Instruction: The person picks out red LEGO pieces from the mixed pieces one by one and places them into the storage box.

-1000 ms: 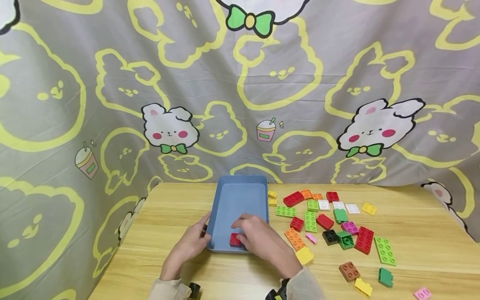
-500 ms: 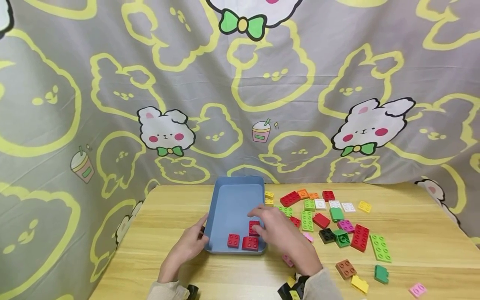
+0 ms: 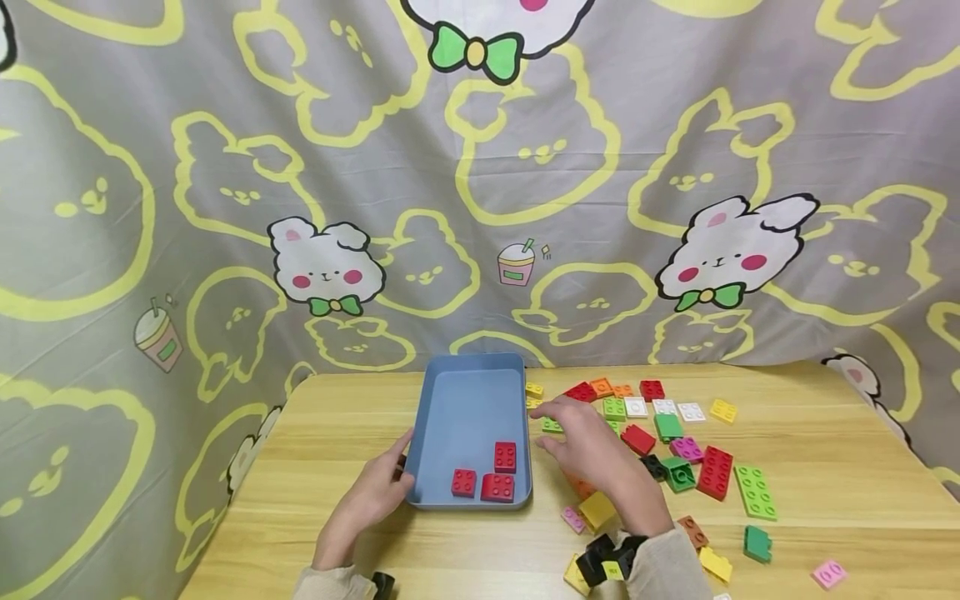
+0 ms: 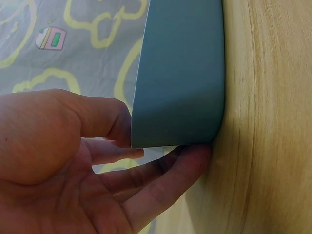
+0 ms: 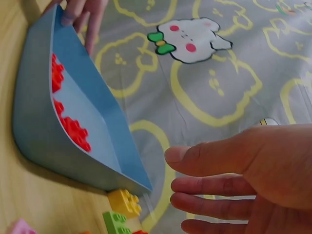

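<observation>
My left hand point(image 3: 375, 493) holds the left wall of a blue rectangular tray point(image 3: 423, 425) near its front corner. In the left wrist view the thumb is at the rim and the fingers point(image 4: 163, 190) lie against the tray's outside. Inside the tray, three red toy bricks sit near the front: a right-hand brick point(image 3: 506, 457), a front brick point(image 3: 498, 487) and a left brick point(image 3: 463, 482). My right hand point(image 3: 596, 450) hovers just right of the tray, above loose bricks, holding nothing; its thumb and fingers are extended and apart in the right wrist view point(image 5: 234, 180).
Many loose toy bricks spread over the wooden table point(image 3: 330, 425) to the right, among them a red brick point(image 3: 716, 472), a lime brick point(image 3: 756, 492) and a white brick point(image 3: 691, 412). Yellow bricks point(image 3: 534, 389) lie close beside the tray. A patterned curtain point(image 3: 450, 275) hangs behind.
My right hand has let go of a red brick in the tray and moved right, out past the tray's right wall. The left hand stays at the tray. The head view has shifted slightly.
</observation>
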The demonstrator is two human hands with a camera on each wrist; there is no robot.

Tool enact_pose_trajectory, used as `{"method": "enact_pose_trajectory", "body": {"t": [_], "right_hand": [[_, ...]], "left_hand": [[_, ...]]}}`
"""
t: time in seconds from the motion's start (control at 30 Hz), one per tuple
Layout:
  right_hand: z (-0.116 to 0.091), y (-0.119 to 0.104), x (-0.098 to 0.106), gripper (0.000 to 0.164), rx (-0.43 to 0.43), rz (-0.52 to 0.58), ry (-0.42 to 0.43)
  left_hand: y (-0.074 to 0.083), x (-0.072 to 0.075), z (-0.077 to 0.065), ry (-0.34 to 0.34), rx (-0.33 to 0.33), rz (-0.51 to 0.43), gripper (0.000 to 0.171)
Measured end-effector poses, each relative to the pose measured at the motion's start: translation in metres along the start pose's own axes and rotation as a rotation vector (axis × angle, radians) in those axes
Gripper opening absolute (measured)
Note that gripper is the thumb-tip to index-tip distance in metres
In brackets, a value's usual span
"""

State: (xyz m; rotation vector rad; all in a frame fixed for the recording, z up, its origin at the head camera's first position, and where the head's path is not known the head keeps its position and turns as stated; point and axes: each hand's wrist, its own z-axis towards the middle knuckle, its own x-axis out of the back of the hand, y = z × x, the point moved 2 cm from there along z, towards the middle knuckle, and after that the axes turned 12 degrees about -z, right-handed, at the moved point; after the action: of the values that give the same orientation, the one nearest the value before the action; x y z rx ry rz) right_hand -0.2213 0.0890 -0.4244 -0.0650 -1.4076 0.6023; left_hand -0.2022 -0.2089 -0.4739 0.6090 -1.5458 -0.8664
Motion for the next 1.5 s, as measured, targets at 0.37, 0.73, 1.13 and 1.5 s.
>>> {"method": "enact_pose_trajectory", "body": {"t": [0.37, 0.73, 1.13, 1.5], "right_hand": [[-0.003, 0.026, 0.001, 0.038, -0.062, 0.008, -0.026], [-0.002, 0.045, -0.011, 0.035, -0.126, 0.021, -0.1], [-0.003, 0.053, -0.02, 0.031, -0.174, 0.012, -0.152], [-0.001, 0.057, -0.025, 0.031, -0.188, 0.009, -0.167]], "left_hand": [[0.0, 0.0, 0.001, -0.011, 0.0, -0.007, 0.069], [0.001, 0.001, -0.002, -0.008, -0.005, -0.028, 0.069], [0.001, 0.001, 0.0, -0.012, -0.012, -0.013, 0.069], [0.0, 0.001, -0.001, -0.008, -0.018, -0.019, 0.07]]}}
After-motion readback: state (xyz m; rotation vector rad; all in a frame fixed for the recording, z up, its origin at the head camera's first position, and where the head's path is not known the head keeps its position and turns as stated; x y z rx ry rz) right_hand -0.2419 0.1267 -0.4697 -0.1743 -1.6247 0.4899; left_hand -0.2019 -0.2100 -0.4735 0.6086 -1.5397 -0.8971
